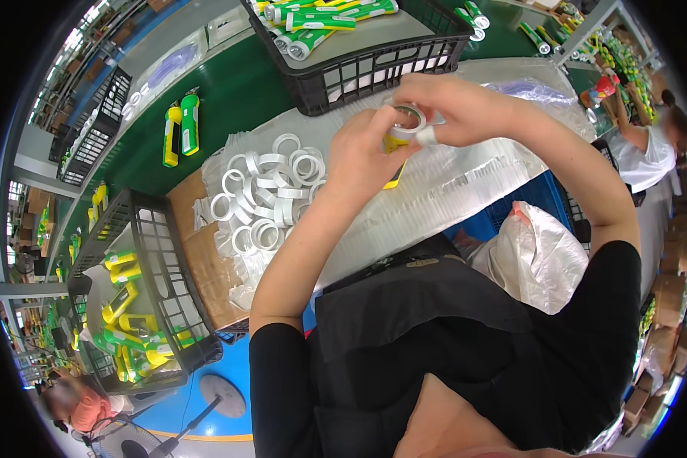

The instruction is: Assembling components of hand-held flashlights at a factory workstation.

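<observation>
Above the covered work surface, both hands meet around a yellow flashlight [395,143] with a white ring [413,113] at its upper end. My left hand [361,149] is closed around the flashlight's body and hides most of it. The fingers of my right hand [454,108] are closed on the ring at the rim; a white wrap [426,136] covers a fingertip there. It cannot be told whether the ring is fully seated. Left of my left forearm lies a heap of loose white rings [271,187].
A black crate [374,72] with green-and-yellow flashlights stands beyond my hands. Another crate [164,252] of flashlights sits at the left. Two flashlights [182,131] lie on the green belt [240,107]. A white sack [538,256] is at my right; other people work at both sides.
</observation>
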Available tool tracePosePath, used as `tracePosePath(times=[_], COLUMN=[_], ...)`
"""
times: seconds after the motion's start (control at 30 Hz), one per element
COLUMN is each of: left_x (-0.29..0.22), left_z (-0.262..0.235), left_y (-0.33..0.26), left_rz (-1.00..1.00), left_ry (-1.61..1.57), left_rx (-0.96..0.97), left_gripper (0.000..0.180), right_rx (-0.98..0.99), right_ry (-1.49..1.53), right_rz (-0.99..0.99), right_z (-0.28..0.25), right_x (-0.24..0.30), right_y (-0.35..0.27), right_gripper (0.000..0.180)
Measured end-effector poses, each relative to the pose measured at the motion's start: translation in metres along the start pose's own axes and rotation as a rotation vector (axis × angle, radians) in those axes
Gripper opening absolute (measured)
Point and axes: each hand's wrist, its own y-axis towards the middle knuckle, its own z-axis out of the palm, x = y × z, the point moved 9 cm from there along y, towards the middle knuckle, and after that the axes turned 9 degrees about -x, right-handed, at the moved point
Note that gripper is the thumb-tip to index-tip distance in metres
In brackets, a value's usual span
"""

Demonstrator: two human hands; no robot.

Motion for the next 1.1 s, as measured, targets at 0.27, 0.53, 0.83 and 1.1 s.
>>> tracePosePath(times=[0.27,0.53,0.83,1.1], left_x=[0.004,0.014,-0.029,0.011], left_z=[0.003,0.014,0.061,0.122], left_y=[-0.001,-0.002,-0.034,0.066], left_rz=[0.012,-0.102,-0.646,-0.211], left_ry=[0.050,0.085,-0.672,-0.122], left_rx=[-0.004,0.151,0.913,0.617], left_gripper=[0.034,0.044,0.079,0.068], right_rx=[-0.119,-0.089,-0.533,-0.763], right_ry=[-0.134,-0.255,0.052,-0.134], right_rz=[-0.005,0.234,-0.183,0.300], right_z=[-0.004,-0.004,-0.055,-0.082], right_x=[0.001,-0.008,0.037,-0.070], right_y=[-0.001,-0.005,-0.080,-0.090], right_gripper=[0.050,0.043,0.043,0.034])
